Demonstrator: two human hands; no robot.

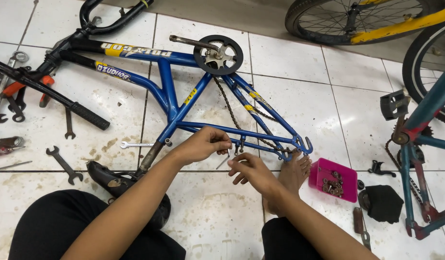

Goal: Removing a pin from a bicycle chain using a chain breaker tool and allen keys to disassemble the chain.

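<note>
Just beyond both hands lies the blue bike frame (172, 103) on its side, its lower rear tube running right above the knuckles; the left hand (203, 144) curls over that tube, fingertips pinched at a small bolt (228, 152); the right hand (249, 169) hovers just below it, fingers loosely spread, holding nothing; a pink tray (346, 172) of rusty nuts sits off to the right hand's side; a silver wrench (135, 144) lies left of the left hand.

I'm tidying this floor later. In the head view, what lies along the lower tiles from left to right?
Dark open-ended spanner → small silver spanner → left hand → right hand → bare foot → pink tray → black cloth.
</note>
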